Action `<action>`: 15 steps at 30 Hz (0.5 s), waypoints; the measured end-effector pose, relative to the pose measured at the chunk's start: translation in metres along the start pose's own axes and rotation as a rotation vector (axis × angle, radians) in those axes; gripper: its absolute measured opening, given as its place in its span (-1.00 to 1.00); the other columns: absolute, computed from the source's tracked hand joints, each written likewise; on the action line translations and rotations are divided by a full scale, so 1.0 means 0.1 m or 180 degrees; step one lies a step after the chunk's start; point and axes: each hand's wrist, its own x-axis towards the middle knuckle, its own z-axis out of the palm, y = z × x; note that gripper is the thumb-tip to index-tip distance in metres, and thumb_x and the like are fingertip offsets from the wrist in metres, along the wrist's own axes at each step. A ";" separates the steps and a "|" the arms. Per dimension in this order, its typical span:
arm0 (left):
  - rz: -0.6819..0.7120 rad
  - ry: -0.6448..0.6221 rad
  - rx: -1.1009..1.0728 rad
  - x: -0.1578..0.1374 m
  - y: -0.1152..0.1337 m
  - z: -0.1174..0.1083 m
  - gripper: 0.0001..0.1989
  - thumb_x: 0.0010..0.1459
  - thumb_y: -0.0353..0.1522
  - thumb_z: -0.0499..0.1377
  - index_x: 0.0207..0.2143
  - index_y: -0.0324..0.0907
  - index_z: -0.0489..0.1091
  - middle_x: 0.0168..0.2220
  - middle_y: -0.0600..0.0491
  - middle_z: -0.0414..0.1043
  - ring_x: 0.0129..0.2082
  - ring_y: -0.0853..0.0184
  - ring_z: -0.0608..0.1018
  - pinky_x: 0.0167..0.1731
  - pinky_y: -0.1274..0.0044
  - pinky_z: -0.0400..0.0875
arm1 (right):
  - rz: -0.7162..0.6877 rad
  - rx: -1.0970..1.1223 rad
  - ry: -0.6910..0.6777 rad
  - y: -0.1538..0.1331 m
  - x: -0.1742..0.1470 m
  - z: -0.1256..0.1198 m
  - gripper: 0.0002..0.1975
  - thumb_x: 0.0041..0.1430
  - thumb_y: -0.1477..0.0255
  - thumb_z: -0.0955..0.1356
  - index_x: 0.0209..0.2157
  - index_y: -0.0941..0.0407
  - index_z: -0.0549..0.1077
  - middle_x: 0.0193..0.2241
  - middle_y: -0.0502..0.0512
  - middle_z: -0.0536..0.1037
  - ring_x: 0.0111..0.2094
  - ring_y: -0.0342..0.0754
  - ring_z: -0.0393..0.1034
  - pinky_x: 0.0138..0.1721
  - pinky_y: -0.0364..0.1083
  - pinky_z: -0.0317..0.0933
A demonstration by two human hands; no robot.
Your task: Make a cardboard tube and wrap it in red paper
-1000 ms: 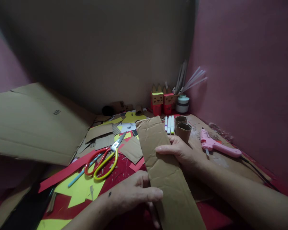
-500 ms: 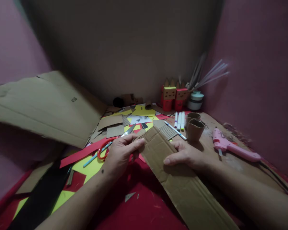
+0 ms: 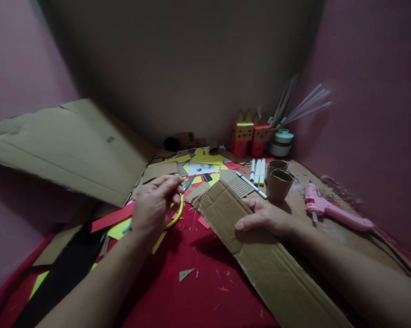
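Observation:
My right hand (image 3: 263,215) grips a long strip of brown cardboard (image 3: 260,259), thumb on its face and fingers behind the far edge. The strip slants from the middle of the view down to the lower right; its far end is creased and ragged. My left hand (image 3: 159,196) is off the strip, to its left, fingers curled together. What they hold, if anything, is hidden. Just beside and partly behind that hand lie scissors (image 3: 189,183), with the blades and a yellow handle loop showing.
A pink glue gun (image 3: 335,213) lies at right, near two cardboard tubes (image 3: 279,186) and several markers (image 3: 257,172). Two decorated red boxes (image 3: 243,136) and a lidded jar (image 3: 281,142) stand behind. Paper scraps (image 3: 205,157) cover the back; a large cardboard sheet (image 3: 75,146) leans at left.
My left hand has let go of the strip's far end and moved left, over the scissors' handles. My right hand keeps its hold, and the strip has hardly moved.

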 end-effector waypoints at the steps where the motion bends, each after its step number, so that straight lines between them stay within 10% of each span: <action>1: 0.0108 0.0164 0.0132 0.05 0.04 -0.07 -0.86 -0.04 -0.30 0.23 -0.48 -0.21 0.43 -0.59 0.16 0.34 -0.69 0.53 0.27 -0.70 0.66 0.13 | -0.0003 -0.0006 0.0035 0.00 0.00 -0.01 -0.62 -0.23 0.52 0.48 -0.25 0.23 0.50 -0.45 0.09 0.55 -0.48 -0.08 0.44 -0.48 -0.16 0.26; 7: 0.0269 -0.0703 0.3829 0.26 -0.01 -0.47 -0.78 -0.01 -0.19 0.15 -0.51 -0.15 0.39 -0.49 0.02 0.45 -0.43 0.25 0.47 -0.46 0.52 0.26 | -0.0057 0.0216 -0.0025 -0.01 0.00 -0.02 -0.49 -0.27 0.56 0.47 -0.14 0.19 0.48 -0.45 0.04 0.55 -0.50 -0.10 0.42 -0.49 -0.17 0.27; 15: 0.0107 -0.0701 0.4339 0.31 -0.18 -0.48 -0.77 -0.07 -0.20 0.15 -0.40 -0.16 0.37 -0.49 -0.04 0.46 -0.44 0.15 0.51 -0.48 0.49 0.23 | 0.0178 0.0179 -0.0257 -0.01 -0.02 -0.03 -0.47 -0.25 0.54 0.47 -0.11 0.18 0.46 -0.42 0.03 0.55 -0.46 -0.10 0.45 -0.45 -0.17 0.29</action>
